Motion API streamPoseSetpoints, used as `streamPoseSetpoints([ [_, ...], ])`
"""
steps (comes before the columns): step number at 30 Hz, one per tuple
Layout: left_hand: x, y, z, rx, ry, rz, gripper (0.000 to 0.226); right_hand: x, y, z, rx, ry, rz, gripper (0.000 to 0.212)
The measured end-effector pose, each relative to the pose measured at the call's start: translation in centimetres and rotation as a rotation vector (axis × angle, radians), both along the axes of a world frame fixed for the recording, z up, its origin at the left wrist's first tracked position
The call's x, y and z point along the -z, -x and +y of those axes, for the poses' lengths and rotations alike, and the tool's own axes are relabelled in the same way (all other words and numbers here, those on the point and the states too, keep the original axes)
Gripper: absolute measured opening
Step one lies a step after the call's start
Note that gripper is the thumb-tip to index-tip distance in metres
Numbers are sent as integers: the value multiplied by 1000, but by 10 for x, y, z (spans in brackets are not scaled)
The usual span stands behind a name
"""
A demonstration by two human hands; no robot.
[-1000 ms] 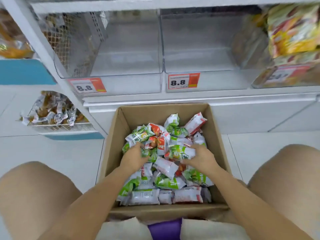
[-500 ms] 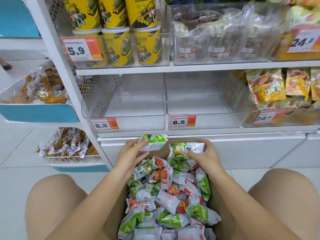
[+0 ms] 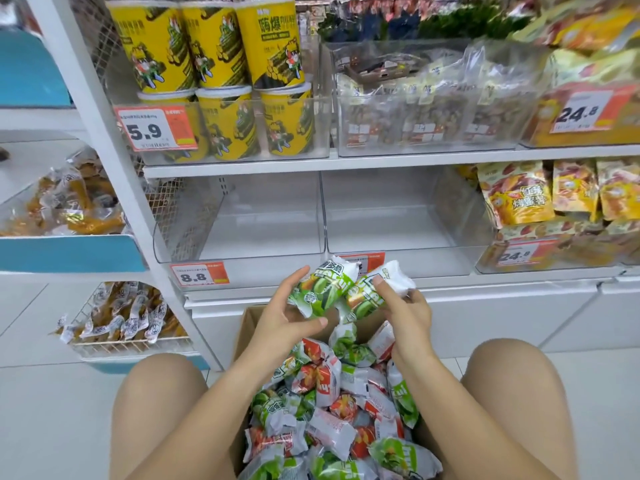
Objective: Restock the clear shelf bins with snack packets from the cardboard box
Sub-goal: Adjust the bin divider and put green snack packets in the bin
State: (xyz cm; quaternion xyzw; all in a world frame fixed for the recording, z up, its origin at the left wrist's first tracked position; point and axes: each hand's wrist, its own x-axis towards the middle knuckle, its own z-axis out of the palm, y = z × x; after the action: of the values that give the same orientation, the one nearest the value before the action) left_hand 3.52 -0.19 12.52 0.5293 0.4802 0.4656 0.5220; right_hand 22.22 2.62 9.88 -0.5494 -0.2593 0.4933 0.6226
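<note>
A cardboard box [image 3: 246, 327] sits on the floor between my knees, full of green and red snack packets [image 3: 332, 403]. My left hand [image 3: 284, 317] holds a green packet [image 3: 320, 289] between thumb and fingers above the box. My right hand [image 3: 405, 313] grips a second green packet [image 3: 377, 289] beside it. Both packets are raised just in front of the two clear shelf bins, the left bin [image 3: 242, 261] and the right bin [image 3: 415, 261], each with nothing inside and an 8.8 price tag [image 3: 199, 274] in front.
Yellow snack tubs [image 3: 221, 123] fill the bin above, next to a bin of clear bagged snacks [image 3: 426, 109]. Yellow pouches [image 3: 540, 195] stand at the right. A wire basket of wrapped snacks [image 3: 121, 317] sits low at the left by the white shelf post [image 3: 114, 161].
Both hands took a green packet each out of the box and lifted them toward the clear bins. My view tilted up, showing the upper shelf.
</note>
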Motion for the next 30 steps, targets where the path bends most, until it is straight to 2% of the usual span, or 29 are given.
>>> streamPoseSetpoints([
  [2,-4,-4,-2,19,6,-6,71,0,3,-1,-40,-28,13,25],
  [3,-6,-7,-2,12,8,-28,65,2,4,0,-67,-48,11,24],
  [6,-12,-16,0,-43,75,-158,42,-3,11,-3,-169,-39,19,66],
  [7,-11,-17,2,-77,101,-159,35,-5,13,-3,-179,-43,32,73],
  [9,-7,-19,4,-133,147,-121,22,-11,14,-7,-234,-9,47,74],
  [10,-4,-19,4,-159,160,-101,19,-11,13,-8,-270,-1,65,65],
  [12,2,-17,4,-186,193,-100,23,-16,11,-14,-332,8,99,38],
  [13,4,-16,4,-160,230,-150,33,-16,10,-16,-350,19,116,33],
  [16,6,-9,6,6,331,-279,53,-19,9,-20,-370,3,124,35],
  [19,8,-2,6,95,333,-231,62,-20,15,-20,-379,-16,76,34],
  [21,6,-1,5,78,310,-191,59,-19,21,-18,-400,-33,75,38],
  [24,6,1,9,-21,258,-139,45,-20,34,-15,-434,-24,103,76],
  [25,5,2,10,-31,247,-150,44,-20,37,-14,-453,-29,129,82],
  [27,3,1,12,5,239,-188,46,-24,43,-11,-500,-72,151,71],
  [30,-1,-5,11,69,164,-131,53,-26,49,-7,-499,-103,62,53],
])
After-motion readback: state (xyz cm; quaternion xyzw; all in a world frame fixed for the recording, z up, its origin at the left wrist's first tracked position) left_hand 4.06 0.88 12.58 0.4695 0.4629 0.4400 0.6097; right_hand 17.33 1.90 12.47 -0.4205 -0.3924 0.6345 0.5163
